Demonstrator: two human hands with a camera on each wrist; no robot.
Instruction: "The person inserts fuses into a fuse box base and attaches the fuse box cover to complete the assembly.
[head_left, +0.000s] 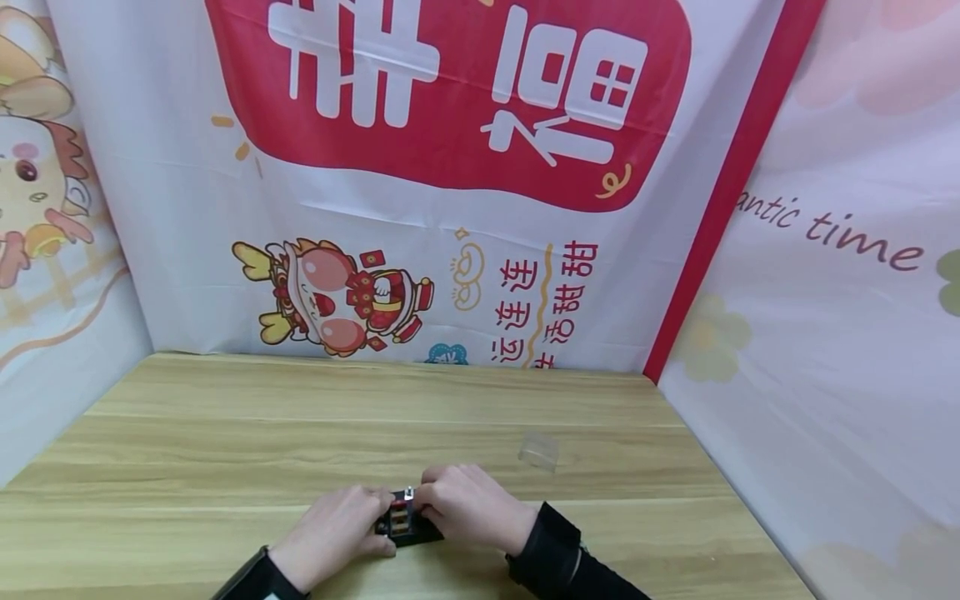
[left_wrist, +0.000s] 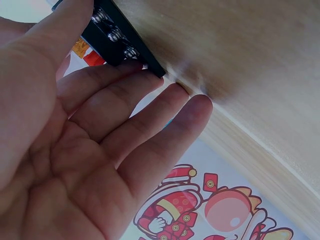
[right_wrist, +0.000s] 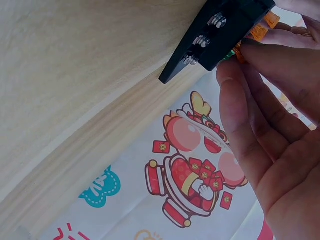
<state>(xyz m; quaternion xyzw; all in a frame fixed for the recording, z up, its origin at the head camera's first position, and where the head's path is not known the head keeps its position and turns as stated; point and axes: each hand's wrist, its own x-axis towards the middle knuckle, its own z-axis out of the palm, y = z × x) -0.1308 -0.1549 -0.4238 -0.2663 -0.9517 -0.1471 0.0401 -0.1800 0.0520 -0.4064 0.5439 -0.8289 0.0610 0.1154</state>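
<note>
A small black block [head_left: 423, 532] with gold-coloured strips rests on the table between the hands, resembling a terminal block. My left hand [head_left: 333, 527] grips its left end between thumb and fingers. At its far right edge, my right hand [head_left: 474, 507] pinches a small part between thumb and index finger. A row of metal screws [right_wrist: 201, 41] runs along the block in both wrist views. Orange pieces [right_wrist: 259, 32] and a bit of green [right_wrist: 229, 54] show beside the right fingertips, which mostly hide the pinched part. A red piece [left_wrist: 94, 58] appears beyond the block in the left wrist view.
A clear plastic cover [head_left: 538, 451] lies on the wooden table [head_left: 225, 450], beyond the right hand. Printed cloth [head_left: 360, 200] hangs at the table's back edge, with more cloth [head_left: 817, 333] along the right side.
</note>
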